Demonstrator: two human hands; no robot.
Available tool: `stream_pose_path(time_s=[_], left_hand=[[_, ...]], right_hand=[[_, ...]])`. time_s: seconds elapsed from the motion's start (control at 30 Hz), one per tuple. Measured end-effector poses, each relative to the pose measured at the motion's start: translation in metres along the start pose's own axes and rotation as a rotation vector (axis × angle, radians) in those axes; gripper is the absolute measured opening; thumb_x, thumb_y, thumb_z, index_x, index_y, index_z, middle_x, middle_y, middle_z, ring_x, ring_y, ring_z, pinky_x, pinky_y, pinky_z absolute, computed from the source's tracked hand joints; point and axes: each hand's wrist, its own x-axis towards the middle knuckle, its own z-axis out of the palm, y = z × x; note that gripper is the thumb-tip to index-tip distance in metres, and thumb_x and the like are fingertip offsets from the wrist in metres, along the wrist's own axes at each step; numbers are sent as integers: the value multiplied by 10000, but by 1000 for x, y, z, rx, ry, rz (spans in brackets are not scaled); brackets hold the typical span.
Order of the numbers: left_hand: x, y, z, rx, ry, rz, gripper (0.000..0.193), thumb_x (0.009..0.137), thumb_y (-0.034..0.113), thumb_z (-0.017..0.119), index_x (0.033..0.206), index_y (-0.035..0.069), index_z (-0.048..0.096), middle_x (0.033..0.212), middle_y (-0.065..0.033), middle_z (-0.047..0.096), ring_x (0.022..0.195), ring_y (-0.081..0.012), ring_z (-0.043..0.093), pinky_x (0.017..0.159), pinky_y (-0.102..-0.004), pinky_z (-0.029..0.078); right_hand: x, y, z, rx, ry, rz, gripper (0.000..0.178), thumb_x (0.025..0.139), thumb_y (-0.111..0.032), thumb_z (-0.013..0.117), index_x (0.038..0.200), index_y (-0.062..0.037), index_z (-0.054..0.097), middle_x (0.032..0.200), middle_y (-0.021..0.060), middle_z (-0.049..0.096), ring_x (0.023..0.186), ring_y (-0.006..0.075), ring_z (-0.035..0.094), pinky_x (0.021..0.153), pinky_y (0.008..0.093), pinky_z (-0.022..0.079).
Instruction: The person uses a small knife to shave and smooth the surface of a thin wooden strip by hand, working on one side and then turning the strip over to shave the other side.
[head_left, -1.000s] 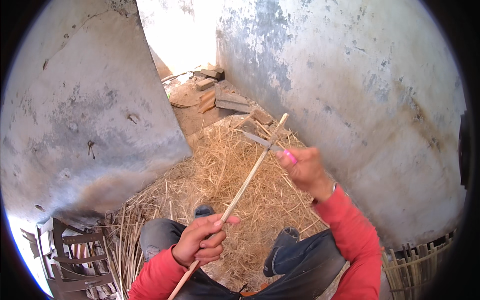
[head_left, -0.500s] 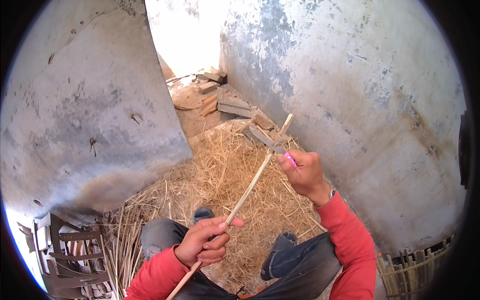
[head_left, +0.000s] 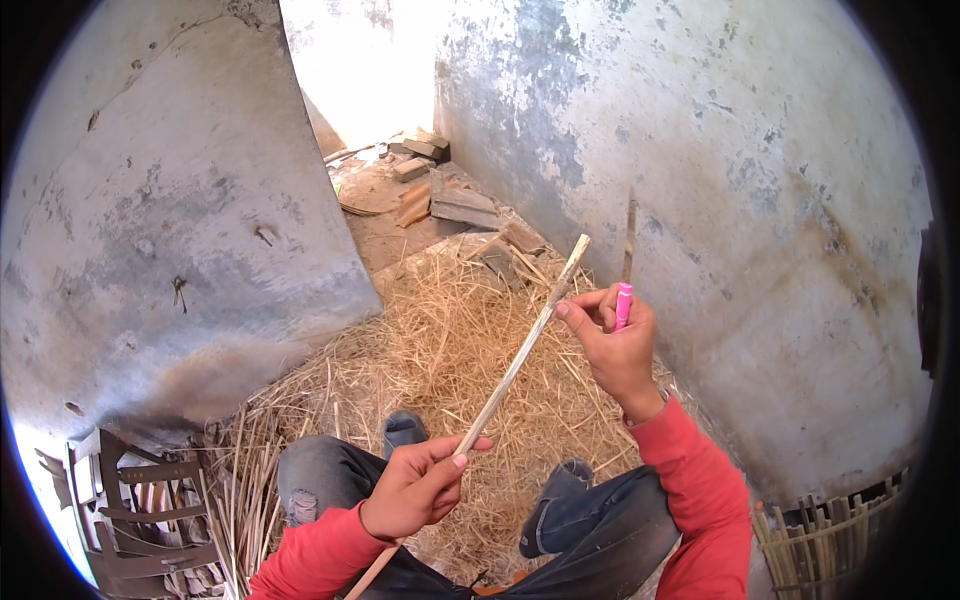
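Observation:
A long pale wooden stick [head_left: 513, 367] slants from the lower left up to the right, its tip above the shavings. My left hand [head_left: 415, 487] is closed around its lower part, with the index finger stretched along the far side. Near the upper end, the thumb and index fingertip of my right hand [head_left: 618, 345] touch the stick. That same hand grips a knife [head_left: 624, 308] by its pink handle, the narrow blade standing upright and clear of the stick.
Straw-like shavings [head_left: 430, 330] cover the floor between my legs. Long thin sticks [head_left: 262, 470] lie at the left beside a dark broken chair [head_left: 150, 510]. Bricks and rubble [head_left: 465, 205] sit by the far opening. A slatted basket [head_left: 835, 550] stands lower right, near the worn wall [head_left: 760, 250].
The knife has come off the stick and swung from lying across it to upright. My right fingertips now touch the stick. My left hand keeps its hold, slightly turned.

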Motion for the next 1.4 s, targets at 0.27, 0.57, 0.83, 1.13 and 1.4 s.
stream_pose_path(time_s=[0.27,0.57,0.83,1.13,1.4], left_hand=[[1,-5,3,96,4,50,381,1110,153,467,1434,-31,545,595,89,333,457,-28,283,449,-235,215],[0,-5,-1,87,1,51,389,1118,154,482,1457,-28,539,613,91,382,481,-13,340,460,-214,263],[-2,-5,0,19,-28,24,401,1117,134,484,1485,-22,519,624,85,347,483,-21,314,463,-221,261],[-9,18,3,-84,-75,-9,420,1118,123,474,1515,-16,486,627,85,282,481,-32,244,463,-243,220],[-5,26,-6,-327,-121,-71,424,1124,133,430,1528,10,466,618,67,277,422,-41,239,393,-227,213]], right_hand=[[12,2,-24,-172,48,-107,418,884,-14,788,745,-90,401,946,130,750,768,77,611,677,258,529],[-1,-26,-40,-419,-172,74,364,1009,-290,676,760,-33,610,650,77,645,623,98,603,544,320,459],[-29,-17,-2,-721,-427,-343,462,981,-473,657,709,-101,682,538,100,582,444,293,566,440,423,447],[26,4,-17,-916,-134,-692,569,954,-524,675,610,-93,535,534,101,504,469,314,540,435,408,419],[21,-3,8,-276,-245,32,594,1052,-534,530,605,-143,519,486,-13,423,390,144,418,378,319,314]])
